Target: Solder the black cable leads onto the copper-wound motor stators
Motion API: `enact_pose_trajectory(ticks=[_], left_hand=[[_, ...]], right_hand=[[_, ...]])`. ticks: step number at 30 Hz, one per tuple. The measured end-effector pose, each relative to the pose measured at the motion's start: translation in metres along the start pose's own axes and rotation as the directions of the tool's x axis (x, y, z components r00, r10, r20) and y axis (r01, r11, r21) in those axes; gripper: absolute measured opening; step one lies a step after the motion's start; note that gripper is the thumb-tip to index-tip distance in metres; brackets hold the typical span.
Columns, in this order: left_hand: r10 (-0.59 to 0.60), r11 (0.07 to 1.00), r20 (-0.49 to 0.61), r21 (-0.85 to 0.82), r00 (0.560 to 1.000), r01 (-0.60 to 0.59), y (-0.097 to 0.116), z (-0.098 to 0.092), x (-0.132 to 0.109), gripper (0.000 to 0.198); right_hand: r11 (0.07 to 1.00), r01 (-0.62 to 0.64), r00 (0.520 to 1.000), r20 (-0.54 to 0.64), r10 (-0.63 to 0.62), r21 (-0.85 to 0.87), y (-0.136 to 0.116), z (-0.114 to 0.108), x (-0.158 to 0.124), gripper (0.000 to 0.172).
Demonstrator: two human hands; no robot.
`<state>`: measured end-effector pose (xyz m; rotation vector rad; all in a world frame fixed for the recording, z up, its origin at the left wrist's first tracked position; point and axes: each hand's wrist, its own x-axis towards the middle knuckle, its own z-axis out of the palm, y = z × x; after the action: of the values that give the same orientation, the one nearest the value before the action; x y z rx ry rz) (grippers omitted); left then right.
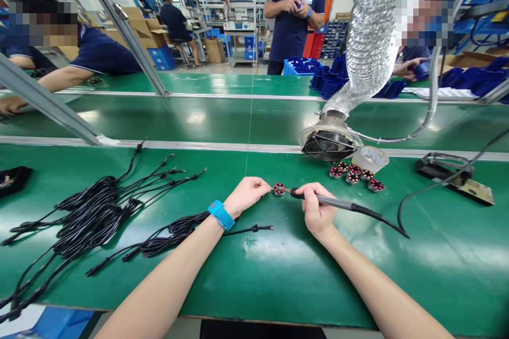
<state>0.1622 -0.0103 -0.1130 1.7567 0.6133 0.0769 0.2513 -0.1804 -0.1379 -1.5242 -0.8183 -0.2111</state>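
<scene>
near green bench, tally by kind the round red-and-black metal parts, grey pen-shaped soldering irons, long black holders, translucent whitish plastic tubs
Round red-and-black metal parts: 7
Grey pen-shaped soldering iron: 1
Long black holder: 1
Translucent whitish plastic tub: 1
Total: 10

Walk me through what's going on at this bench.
The person's right hand holds a soldering iron, its tip at a small round coil. The left hand has its fingertips pinched together beside that coil; what they hold, if anything, is too small to tell. More coils sit near the fan, and black cables lie mostly at the left.
</scene>
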Motion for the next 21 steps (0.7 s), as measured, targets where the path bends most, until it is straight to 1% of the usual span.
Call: enact_pose_trajectory(ticks=[8,16,21], left_hand=[[-0.014,1.0,0.016,0.011,1.0,0.013,0.0049,-0.0002,-0.003,0.027],[-0.016,1.0,0.031,0.007,0.999,0.016,0.0071,-0.0005,-0.0039,0.029],[-0.029,1.0,0.044,-0.005,0.999,0.03,0.0072,-0.001,-0.0037,0.031]], right_hand=[[0.999,0.019,0.997,0.07,-0.021,0.036,-0.0028,0.0023,0.0011,0.031],[0.997,0.022,0.997,0.079,-0.027,0.067,-0.0019,0.0047,0.0006,0.027],[0.998,0.005,0.997,0.073,-0.01,0.063,-0.0007,0.0051,0.0009,0.029]])
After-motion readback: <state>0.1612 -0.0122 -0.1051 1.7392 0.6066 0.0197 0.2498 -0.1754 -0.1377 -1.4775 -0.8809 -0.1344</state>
